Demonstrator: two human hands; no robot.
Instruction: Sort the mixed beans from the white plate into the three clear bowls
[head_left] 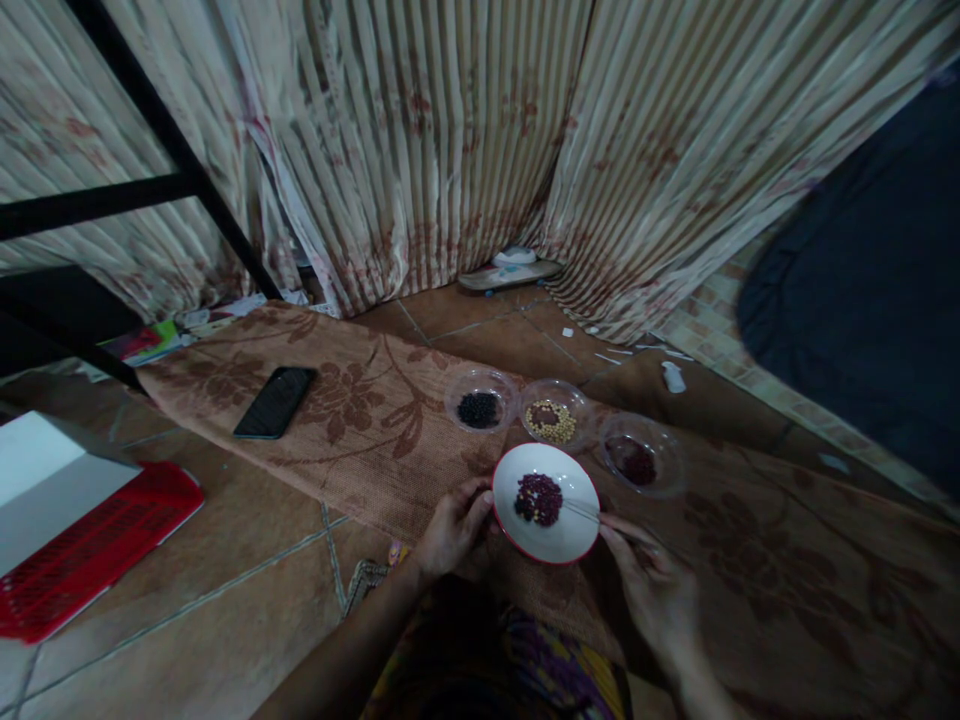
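Note:
A white bowl with a red rim [546, 545] sits low in front of me, with a mix of dark red, black and a few yellow beans [538, 499] in it. My left hand [456, 525] pinches the bowl's left rim between thumb and fingers. In my right hand [652, 575] is a pair of thin metal tweezers [582, 508], their tips among the beans. Just beyond the bowl stand three clear plastic cups: one with black beans [477, 409], one with yellow beans [551, 421], and one with dark red beans [637, 464].
A brown patterned cloth [375, 440] covers the long surface under the cups. A black phone [275, 402] lies on it at left. Further left are a red crate [97, 550] and a black metal frame [97, 205]. A skateboard [510, 275] rests by the curtains [450, 130].

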